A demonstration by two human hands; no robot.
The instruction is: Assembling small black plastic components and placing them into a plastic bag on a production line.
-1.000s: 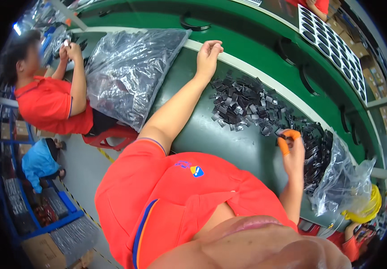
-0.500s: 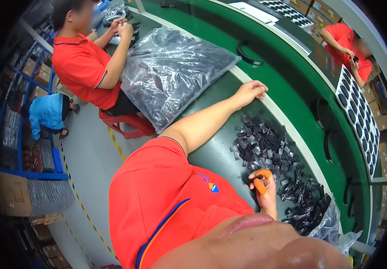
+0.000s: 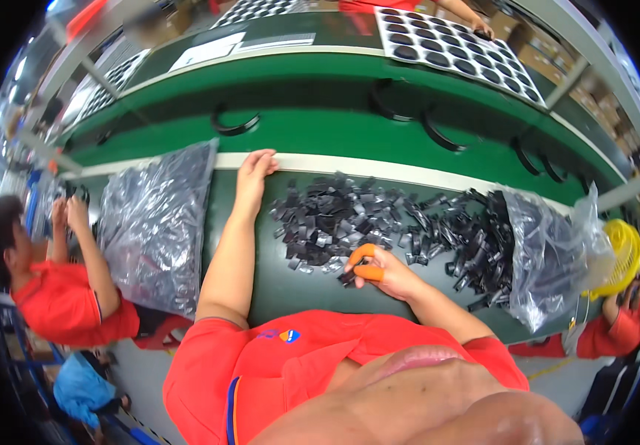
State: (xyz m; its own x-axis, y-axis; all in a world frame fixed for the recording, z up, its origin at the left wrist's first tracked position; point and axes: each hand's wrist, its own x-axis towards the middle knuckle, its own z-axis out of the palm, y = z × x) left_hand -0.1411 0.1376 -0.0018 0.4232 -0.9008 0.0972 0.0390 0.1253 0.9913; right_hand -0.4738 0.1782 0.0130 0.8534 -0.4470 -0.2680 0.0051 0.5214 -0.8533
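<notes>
My left hand (image 3: pixel 258 170) rests by the white edge strip of the green conveyor belt (image 3: pixel 305 133). Its fingers are loosely bent and apart, with nothing visible in them. Nearer my chest, my right hand (image 3: pixel 386 273) wears orange finger cots on thumb and forefinger. It pinches a small black plastic piece (image 3: pixel 346 279), partly hidden by the fingers. Just beyond lies a loose heap of small, flat, shiny black pieces (image 3: pixel 331 215). To the right, longer black plastic parts (image 3: pixel 479 252) spill from the mouth of a clear plastic bag (image 3: pixel 546 259).
Curved black strips (image 3: pixel 438 133) lie spaced along the belt. A large filled plastic bag (image 3: pixel 157 222) sits left of my arm, beside a seated co-worker (image 3: pixel 68 297). A yellow basket (image 3: pixel 620 256) stands at the right. Across the belt is a white tray of black discs (image 3: pixel 453 52).
The view has swung so the belt now runs across the picture. My right hand keeps its pinch on the black piece. My left hand remains at the belt's edge.
</notes>
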